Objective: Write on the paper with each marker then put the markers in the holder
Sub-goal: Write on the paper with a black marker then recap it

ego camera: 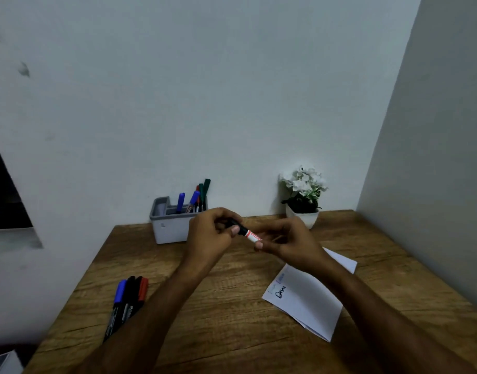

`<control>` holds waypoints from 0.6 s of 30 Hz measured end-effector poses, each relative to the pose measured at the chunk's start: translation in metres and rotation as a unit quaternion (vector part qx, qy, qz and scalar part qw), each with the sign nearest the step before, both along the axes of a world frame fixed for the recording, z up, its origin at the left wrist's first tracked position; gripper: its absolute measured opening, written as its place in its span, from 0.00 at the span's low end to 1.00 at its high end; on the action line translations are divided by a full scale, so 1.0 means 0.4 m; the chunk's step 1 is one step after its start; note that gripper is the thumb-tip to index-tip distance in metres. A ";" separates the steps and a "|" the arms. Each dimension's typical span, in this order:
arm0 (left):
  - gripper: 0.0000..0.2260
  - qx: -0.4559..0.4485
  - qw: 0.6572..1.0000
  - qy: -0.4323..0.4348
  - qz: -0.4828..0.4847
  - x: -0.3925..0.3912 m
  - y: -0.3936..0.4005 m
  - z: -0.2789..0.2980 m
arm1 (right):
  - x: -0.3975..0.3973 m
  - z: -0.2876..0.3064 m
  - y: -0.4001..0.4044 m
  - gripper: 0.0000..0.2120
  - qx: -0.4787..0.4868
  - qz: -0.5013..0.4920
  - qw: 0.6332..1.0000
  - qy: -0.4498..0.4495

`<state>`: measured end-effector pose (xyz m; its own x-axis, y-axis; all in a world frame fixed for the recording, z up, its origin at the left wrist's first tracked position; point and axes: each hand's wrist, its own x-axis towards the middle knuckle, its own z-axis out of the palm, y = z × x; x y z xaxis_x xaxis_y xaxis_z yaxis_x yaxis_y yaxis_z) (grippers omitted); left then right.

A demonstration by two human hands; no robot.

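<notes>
**Black marker between both hands, three more waiting**

The wooden desk (232, 306) carries everything, from the far wall to the near edge. At its far side stands the grey holder (170, 227), with blue, red and green markers (197, 197) already upright in it, so part of the job looks done. To the right lies the folded white paper (310, 298), bearing a short black word and a faint blue mark above it. Three markers (128, 298), blue, black and red, lie at the near left, apparently unused. Above the desk's middle, the left hand (210, 236) pinches the cap end of a black marker (247, 233) while the right hand (288, 242) grips its white barrel. Whether the cap is going on or coming off cannot be told.
</notes>
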<state>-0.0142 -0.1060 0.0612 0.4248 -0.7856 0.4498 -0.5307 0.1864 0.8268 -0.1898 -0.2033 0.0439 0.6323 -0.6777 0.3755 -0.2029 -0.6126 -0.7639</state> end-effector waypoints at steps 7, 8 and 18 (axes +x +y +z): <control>0.15 -0.041 0.987 -0.051 0.146 0.053 0.000 -0.018 | 0.152 0.024 -0.001 0.07 -0.009 -0.078 0.997 -0.025; 0.17 -0.044 0.979 -0.087 0.177 0.061 0.007 -0.023 | 0.177 0.032 -0.005 0.06 0.003 -0.082 0.995 -0.056; 0.29 0.041 0.939 -0.222 0.260 0.211 0.027 -0.056 | 0.385 0.088 -0.043 0.08 0.002 -0.178 0.966 -0.186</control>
